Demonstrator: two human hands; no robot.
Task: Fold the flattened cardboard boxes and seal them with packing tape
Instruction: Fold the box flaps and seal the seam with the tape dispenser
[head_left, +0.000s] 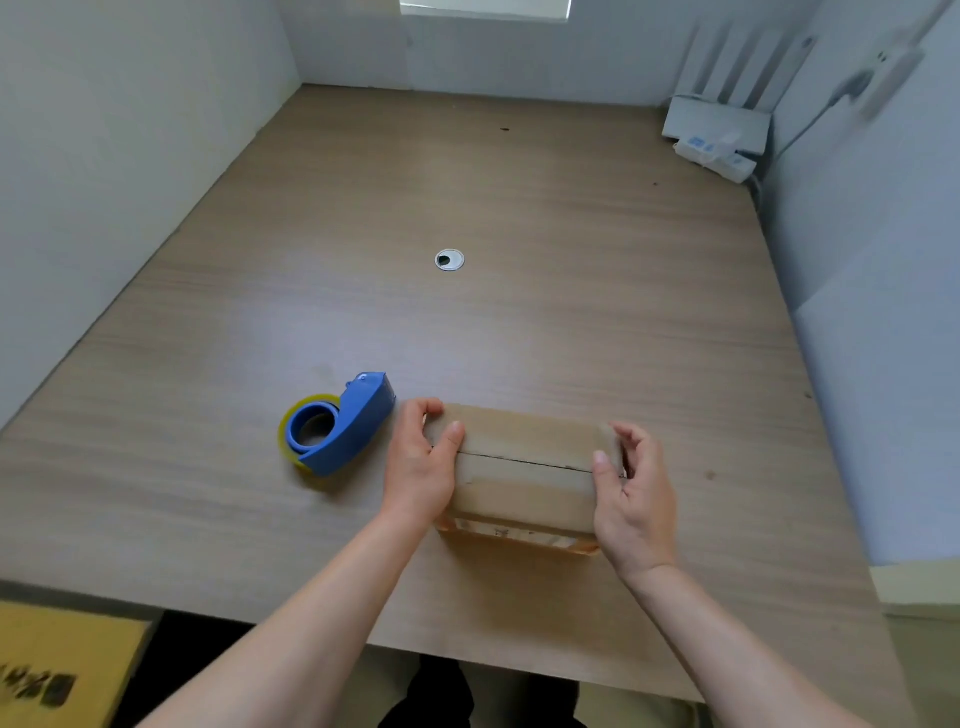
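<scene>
Cardboard box (522, 493), ends gripped by left hand (418, 467) and right hand (636, 499): pin seam (524, 462), fetch tape dispenser (340, 427) at nine o'clock.

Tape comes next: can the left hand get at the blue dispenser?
Probably yes: the tape dispenser lies just beside the left hand with nothing between, though it must first release the box.
</scene>
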